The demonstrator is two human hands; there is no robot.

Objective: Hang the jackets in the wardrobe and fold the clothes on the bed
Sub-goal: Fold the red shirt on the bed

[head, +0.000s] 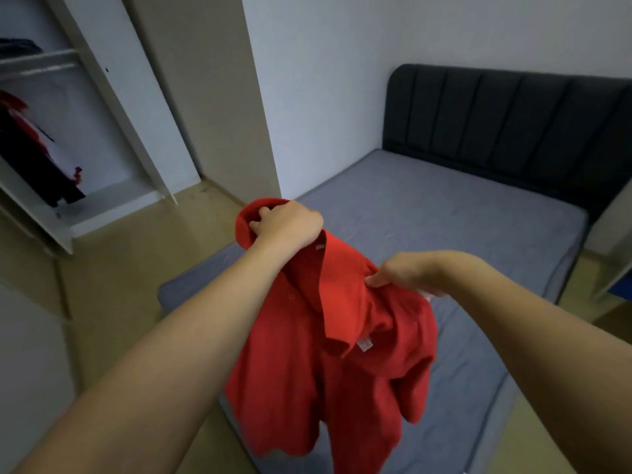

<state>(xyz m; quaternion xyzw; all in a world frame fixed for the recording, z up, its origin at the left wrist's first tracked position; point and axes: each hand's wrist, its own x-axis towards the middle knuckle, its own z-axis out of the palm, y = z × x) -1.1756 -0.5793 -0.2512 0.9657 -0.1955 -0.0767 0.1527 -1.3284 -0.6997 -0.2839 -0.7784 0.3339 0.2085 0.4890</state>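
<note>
While red polo shirt [342, 336] hangs mid-frame above bed [444, 213], left hand [287, 224] grips shoulder, right hand [400, 271] pinches collar; uneven hold risks skewed fold.

Shirt tag [364, 345] — print unreadable

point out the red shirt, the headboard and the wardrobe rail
red shirt [342, 364]: head view, front panel below the collar
headboard [513, 121]: head view, middle padded panel
wardrobe rail [41, 57]: head view, middle of the bar
</note>
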